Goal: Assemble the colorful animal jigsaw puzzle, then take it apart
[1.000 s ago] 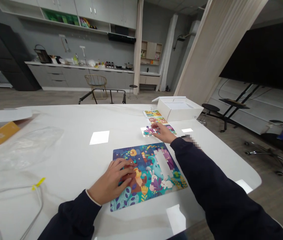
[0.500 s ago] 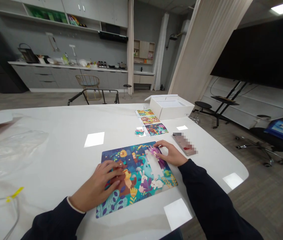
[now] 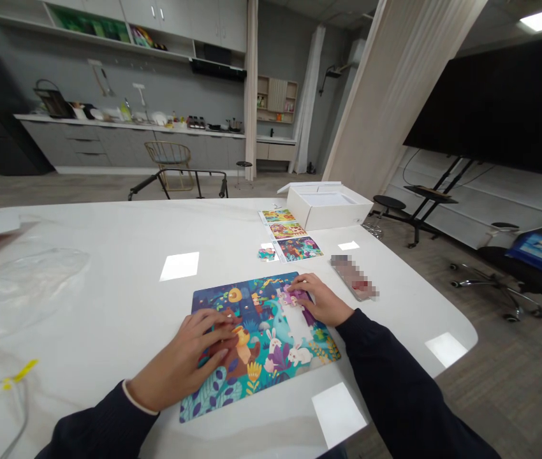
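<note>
A colourful jigsaw puzzle (image 3: 256,370) of animals and plants lies flat on the white table, with a white gap (image 3: 296,324) in its right part. My left hand (image 3: 199,350) rests on the puzzle's left side, fingers stretched out and a little apart, holding nothing. At the upper right of the puzzle, my right hand (image 3: 321,299) is closed on a pink and purple puzzle piece (image 3: 290,296) at the upper end of the gap. Its fingers partly cover the piece; whether it is seated cannot be told.
Beyond the puzzle are a few loose pieces (image 3: 266,254) and a picture sheet (image 3: 300,248). An open white box (image 3: 329,207) stands behind them. A phone (image 3: 354,277) lies to the right. Clear plastic wrap (image 3: 27,293) and a cable with a yellow tie (image 3: 20,375) lie left.
My right hand has shifted slightly left, and the pink and purple piece now covers the upper part of the white gap. My left hand stays on the puzzle.
</note>
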Demonstrator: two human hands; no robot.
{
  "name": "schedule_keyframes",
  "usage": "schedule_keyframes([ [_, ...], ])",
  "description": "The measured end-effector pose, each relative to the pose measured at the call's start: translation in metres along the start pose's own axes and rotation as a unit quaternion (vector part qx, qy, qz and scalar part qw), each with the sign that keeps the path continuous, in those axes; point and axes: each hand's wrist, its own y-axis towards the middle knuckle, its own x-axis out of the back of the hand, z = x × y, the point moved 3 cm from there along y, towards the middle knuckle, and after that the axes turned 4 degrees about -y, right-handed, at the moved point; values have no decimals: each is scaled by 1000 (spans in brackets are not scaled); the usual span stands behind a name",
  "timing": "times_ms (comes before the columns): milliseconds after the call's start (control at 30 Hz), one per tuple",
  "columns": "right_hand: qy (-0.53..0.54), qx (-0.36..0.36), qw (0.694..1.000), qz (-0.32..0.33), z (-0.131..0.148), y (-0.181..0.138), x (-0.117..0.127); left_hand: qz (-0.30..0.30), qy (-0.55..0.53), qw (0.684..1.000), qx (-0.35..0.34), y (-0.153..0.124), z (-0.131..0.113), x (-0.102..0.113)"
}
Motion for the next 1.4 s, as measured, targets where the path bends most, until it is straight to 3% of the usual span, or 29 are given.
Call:
schedule_keyframes([
  [367,10,-44,999,-25,-5,-2,-9,-17,-9,1000,-4,0,-1,0],
  [1400,-62,-9,998,-22,-1,0,-16,-7,-5,1000,1,2,-7,5],
])
